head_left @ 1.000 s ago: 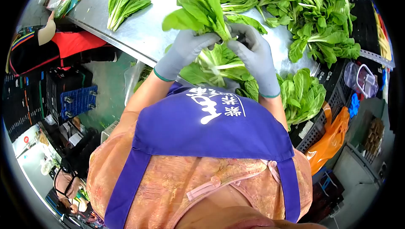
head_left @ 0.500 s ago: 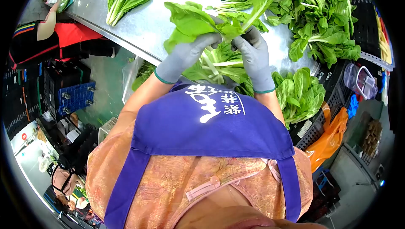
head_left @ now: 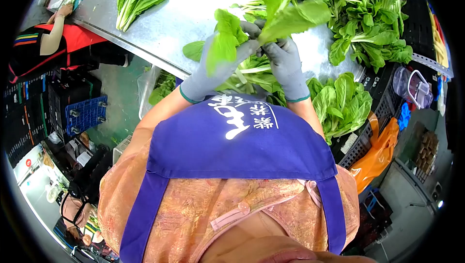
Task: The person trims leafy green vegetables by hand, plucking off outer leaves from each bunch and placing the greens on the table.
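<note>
Both hands wear grey gloves and meet over the near edge of the metal table [head_left: 160, 30]. My left hand [head_left: 218, 62] is closed on leafy greens [head_left: 226, 35], whose leaves hang over its fingers and blur with motion. My right hand [head_left: 286, 66] pinches the base of the large green leaves [head_left: 286, 18] that fan upward and to the right. The fingertips of the two hands nearly touch, and part of them is behind the leaves. Below the hands lie more greens with pale stems [head_left: 249, 76].
A big heap of greens [head_left: 370, 20] covers the table's right side. A small bunch [head_left: 135, 3] lies at the left. Leafy greens [head_left: 341, 103] fill a black crate near my right arm, beside an orange bag [head_left: 380, 154]. A co-worker's arm [head_left: 55, 32] reaches the table's left end.
The held leaves have been turned and spread, one part now hanging over my left hand and another leaning right. Both hands stay close together. The co-worker's hand has shifted at the table's left end.
</note>
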